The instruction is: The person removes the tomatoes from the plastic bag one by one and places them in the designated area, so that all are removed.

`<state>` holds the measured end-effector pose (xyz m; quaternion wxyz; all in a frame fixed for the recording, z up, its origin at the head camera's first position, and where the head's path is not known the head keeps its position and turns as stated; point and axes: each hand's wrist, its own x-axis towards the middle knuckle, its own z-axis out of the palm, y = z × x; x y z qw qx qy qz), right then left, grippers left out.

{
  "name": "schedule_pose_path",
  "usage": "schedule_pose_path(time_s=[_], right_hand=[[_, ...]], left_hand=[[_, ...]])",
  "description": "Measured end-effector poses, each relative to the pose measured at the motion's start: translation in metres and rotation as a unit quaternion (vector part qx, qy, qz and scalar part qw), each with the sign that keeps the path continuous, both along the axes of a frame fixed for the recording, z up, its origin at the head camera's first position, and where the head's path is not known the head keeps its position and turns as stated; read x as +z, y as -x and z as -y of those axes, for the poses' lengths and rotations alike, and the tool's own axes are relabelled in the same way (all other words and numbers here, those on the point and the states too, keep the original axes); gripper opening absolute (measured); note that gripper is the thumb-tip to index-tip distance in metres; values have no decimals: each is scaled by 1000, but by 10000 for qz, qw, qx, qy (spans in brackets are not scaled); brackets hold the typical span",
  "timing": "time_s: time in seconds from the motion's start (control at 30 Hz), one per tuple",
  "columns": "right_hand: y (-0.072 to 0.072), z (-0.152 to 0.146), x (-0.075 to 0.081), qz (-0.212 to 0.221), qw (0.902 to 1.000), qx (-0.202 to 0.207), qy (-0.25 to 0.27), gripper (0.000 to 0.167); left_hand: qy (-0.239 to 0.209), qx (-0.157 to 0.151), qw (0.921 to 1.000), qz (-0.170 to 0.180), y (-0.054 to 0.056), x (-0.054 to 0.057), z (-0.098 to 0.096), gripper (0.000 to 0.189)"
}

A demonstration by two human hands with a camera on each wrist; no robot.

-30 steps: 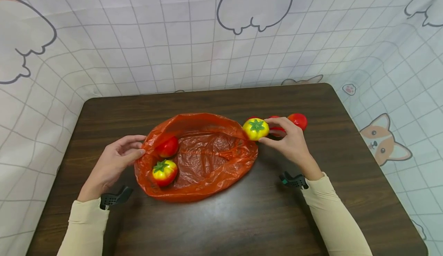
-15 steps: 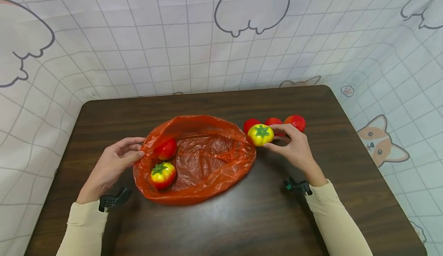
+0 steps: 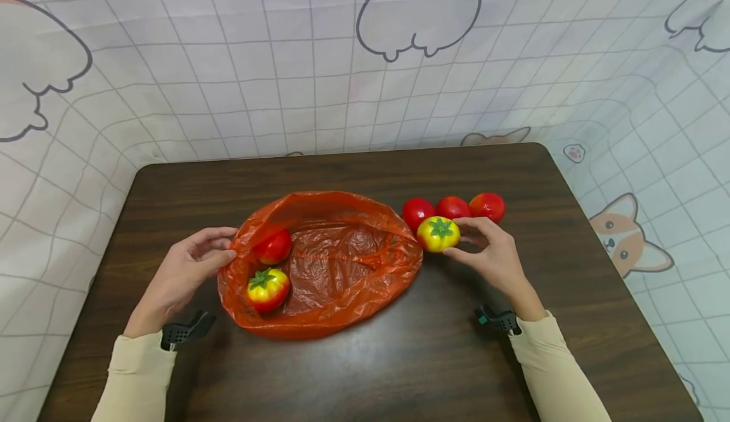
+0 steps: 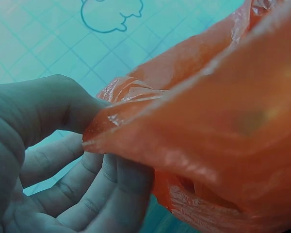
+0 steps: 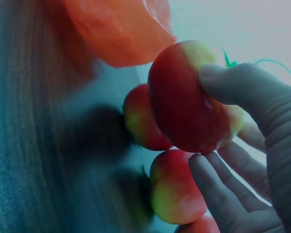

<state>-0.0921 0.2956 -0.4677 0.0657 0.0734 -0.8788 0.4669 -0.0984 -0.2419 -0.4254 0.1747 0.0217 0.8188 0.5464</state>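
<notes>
My left hand (image 3: 185, 273) pinches the left rim of an orange-red plastic bag (image 3: 333, 270) between thumb and fingers. The bag lies with its mouth spread wide. Inside its left end sit a red tomato (image 3: 274, 246) and a yellow-and-red tomato (image 3: 268, 289) with a green star-shaped top. My right hand (image 3: 493, 251) grips another tomato (image 3: 438, 234), yellow on top with a green star and red underneath, just off the bag's right rim. In the right wrist view, this held tomato (image 5: 182, 102) is clear of the tabletop, thumb on one side and fingertips on the other.
Behind the right hand, three red tomatoes stand in a row: one near the bag (image 3: 417, 211), a middle one (image 3: 453, 207) and a right one (image 3: 487, 206). They rest on a dark wooden table (image 3: 365, 384). A white grid-patterned cloth (image 3: 319, 92) hangs behind and beside it.
My right hand has drawn the held tomato rightward and toward me, off the bag's right rim. The red tomatoes behind show more fully. The left hand and bag stay almost still.
</notes>
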Motion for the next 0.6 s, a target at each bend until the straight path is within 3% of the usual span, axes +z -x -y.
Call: schedule_pose_path(time_s=[0.6], right_hand=[[-6, -5, -15, 402, 9988, 271, -91, 53]], left_hand=[[22, 32, 10000, 62, 0, -1, 0, 57]])
